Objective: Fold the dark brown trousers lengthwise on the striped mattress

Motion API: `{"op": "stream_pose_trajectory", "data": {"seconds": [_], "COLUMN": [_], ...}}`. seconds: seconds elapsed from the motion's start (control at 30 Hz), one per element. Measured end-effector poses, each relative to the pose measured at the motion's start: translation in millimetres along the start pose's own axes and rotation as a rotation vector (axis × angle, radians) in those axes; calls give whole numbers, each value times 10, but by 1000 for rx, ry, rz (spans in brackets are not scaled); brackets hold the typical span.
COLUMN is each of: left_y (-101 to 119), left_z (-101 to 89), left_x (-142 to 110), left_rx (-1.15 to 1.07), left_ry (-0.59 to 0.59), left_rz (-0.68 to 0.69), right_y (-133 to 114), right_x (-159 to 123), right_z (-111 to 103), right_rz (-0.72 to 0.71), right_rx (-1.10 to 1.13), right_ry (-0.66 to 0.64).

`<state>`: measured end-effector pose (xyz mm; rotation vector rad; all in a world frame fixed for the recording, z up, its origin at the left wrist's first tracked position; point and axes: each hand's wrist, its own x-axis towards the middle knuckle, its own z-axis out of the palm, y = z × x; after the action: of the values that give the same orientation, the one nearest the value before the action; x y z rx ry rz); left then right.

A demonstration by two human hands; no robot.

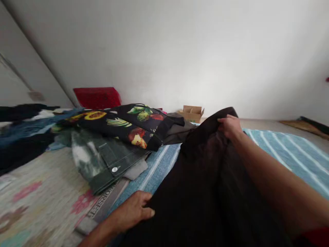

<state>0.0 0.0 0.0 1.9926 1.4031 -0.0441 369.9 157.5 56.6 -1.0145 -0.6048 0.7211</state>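
Observation:
Black trousers stretch across the lower middle of the view, with their top edge raised off the surface. My right hand is closed on that raised edge near the waistband. At the left side of the dark cloth is my left hand, its thumb and forefinger apart and the thumb overlapping the cloth; its other fingers are mostly hidden. Left of the trousers lies a folded dark green garment with a metal button. A black fruit-print garment lies partly over it.
Underneath is a blue striped cloth, beside a floral mat. Dark and denim clothes are heaped at the far left. Near the white wall are a red box-like object and an open cardboard box.

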Motion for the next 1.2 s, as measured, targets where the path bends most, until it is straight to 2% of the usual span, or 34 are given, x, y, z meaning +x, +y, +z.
{"op": "stream_pose_trajectory", "data": {"seconds": [0.1, 0.17, 0.3, 0.4, 0.5, 0.63, 0.73, 0.83, 0.97, 1.07, 1.2], "left_y": [286, 506, 915, 1091, 1160, 1170, 1167, 1190, 1254, 1287, 1283], "left_z": [1, 40, 251, 465, 640, 781, 828, 829, 837, 927, 1082], "left_x": [-203, -308, -362, -282, -192, -148, -166, -197, -213, -190, -138], "left_rx": [90, 145, 208, 287, 377, 440, 438, 409, 356, 372, 417], "left_ry": [97, 104, -17, -79, -139, -222, -205, -149, -141, -143, -109], "left_rz": [18, 65, 233, 301, 332, 348, 325, 287, 301, 336, 316], "right_y": [-242, -356, -478, -547, -608, -589, -515, -516, -716, -820, -652], "right_x": [184, 294, 436, 460, 443, 432, 444, 489, 609, 692, 710], "right_z": [35, 8, -208, -472, -776, -1154, -1335, -1382, -1312, -1295, -1397], "right_rz": [-5, -32, -126, -164, -179, -177, -183, -204, -252, -307, -336], "right_rx": [-10, 30, 186, 219, 223, 199, 183, 182, 196, 190, 118], "right_ry": [15, 25, 32, 56, 90, 138, 182, 205, 181, 161, 165]}}
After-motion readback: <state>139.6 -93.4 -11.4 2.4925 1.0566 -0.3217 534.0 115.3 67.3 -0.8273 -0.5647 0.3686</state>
